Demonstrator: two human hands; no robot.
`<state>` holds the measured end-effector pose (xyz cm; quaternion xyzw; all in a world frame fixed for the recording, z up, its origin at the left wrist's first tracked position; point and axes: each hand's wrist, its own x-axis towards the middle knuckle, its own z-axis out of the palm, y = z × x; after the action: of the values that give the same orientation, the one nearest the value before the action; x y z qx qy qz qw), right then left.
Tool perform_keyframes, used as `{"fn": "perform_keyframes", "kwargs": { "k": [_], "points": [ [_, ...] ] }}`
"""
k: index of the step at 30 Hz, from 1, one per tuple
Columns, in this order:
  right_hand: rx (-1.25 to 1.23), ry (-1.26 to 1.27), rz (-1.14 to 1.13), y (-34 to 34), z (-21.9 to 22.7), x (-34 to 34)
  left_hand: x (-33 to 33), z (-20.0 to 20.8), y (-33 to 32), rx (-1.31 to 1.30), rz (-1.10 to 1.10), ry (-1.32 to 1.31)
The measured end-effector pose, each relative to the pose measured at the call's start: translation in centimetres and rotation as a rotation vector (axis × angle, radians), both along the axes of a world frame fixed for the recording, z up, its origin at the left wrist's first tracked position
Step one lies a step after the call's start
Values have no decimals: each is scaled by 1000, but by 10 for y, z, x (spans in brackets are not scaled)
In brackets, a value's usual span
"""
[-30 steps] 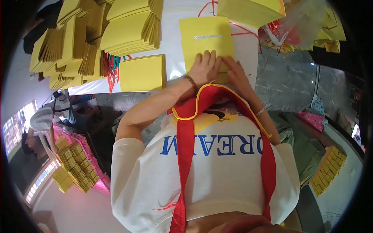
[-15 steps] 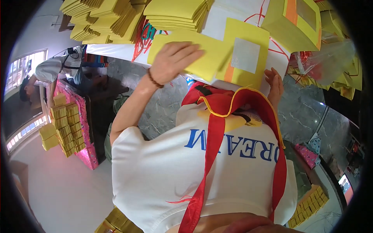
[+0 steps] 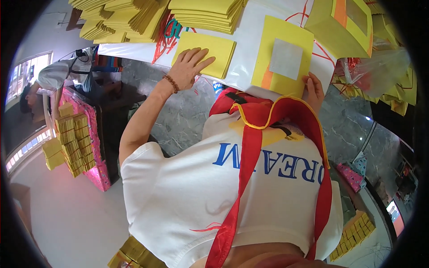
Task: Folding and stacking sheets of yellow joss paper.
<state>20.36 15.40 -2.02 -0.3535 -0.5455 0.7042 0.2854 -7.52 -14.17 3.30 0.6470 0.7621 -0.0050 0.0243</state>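
My left hand lies with its fingers spread on a small stack of yellow paper sheets near the table's front edge. To the right, a yellow sheet with a silver-grey rectangle and an orange strip rests on the white tabletop. Beside its lower right edge is my right hand, with fingers slightly bent and apart. Nothing shows in its grasp; part of it is hidden behind the red apron.
Tall piles of yellow paper stand along the table's far side. A yellow block with an orange band is at far right, near a clear plastic bag. At left, a person bends over bundled yellow stacks on a pink cover.
My left hand has drawn back and flattened onto the left stack. A strip of white tabletop now shows between that stack and the patched sheet. My right hand has moved slightly nearer me.
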Motion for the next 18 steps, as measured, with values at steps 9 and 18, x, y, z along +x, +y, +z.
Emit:
{"fn": "perform_keyframes", "kwargs": {
  "k": [9, 18],
  "points": [
    [154, -17, -6, 2, 2, 2, -1, -2, -3, -22, -9, -75],
    [501, -129, 116, -2, 19, 0, 19, 37, 51, 215, -115, 40]
  ]
}}
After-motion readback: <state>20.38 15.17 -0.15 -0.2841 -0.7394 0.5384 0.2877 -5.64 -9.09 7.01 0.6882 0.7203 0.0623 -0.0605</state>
